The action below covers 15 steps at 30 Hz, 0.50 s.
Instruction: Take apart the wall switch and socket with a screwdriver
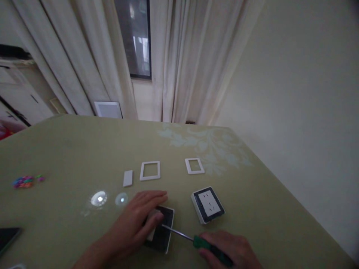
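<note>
My right hand [230,248] is closed around the handle of a screwdriver [202,243], its handle green and black. The screwdriver's metal shaft points left, and its tip meets the face of a black-faced wall switch box [165,233] with a white rim. Over the left part of that box lies my left hand [140,216], gripping it with the thumb across its face and the fingers along the far side. A pale middle piece shows partly under the thumb. To the right sits a wall socket [209,203], white-centred with a black surround, on a white box.
Two white cover frames [150,179] [195,172] lie farther back on the green table [92,149], beside a small white panel [128,178]. Several colourful small pieces [24,182] are at the left. A dark flat object [8,237] lies at the near left edge.
</note>
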### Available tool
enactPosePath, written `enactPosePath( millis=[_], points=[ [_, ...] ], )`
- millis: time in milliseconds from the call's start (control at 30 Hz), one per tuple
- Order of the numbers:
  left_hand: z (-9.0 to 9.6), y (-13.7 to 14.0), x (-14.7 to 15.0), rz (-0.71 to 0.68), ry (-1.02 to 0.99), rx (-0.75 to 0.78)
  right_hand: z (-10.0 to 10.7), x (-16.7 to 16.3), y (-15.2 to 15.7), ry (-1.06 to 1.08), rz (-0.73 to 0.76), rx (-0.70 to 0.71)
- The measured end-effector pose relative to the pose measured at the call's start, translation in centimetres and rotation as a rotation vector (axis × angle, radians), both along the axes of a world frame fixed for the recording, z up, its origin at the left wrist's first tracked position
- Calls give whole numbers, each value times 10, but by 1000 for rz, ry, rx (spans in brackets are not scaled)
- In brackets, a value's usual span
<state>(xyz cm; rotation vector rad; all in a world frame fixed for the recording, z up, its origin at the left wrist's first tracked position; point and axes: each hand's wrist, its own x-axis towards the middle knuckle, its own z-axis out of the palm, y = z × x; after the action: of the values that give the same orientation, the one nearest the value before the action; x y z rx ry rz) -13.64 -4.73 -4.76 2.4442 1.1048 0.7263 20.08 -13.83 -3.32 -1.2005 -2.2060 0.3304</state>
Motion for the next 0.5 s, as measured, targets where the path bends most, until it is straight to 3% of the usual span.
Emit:
enactPosePath(
  millis=[100, 300, 400, 500],
  points=[
    [0, -15, 22, -112, 65, 8, 29, -8, 12, -181, 24, 54],
    [-4, -19, 25, -113, 61, 70, 72, -31, 28, -559, 89, 235],
    [-3, -21, 26, -137, 74, 137, 83, -36, 37, -595, 96, 182],
    [-1, -21, 28, -171, 94, 159, 78, -32, 42, -535, 112, 23]
  ],
)
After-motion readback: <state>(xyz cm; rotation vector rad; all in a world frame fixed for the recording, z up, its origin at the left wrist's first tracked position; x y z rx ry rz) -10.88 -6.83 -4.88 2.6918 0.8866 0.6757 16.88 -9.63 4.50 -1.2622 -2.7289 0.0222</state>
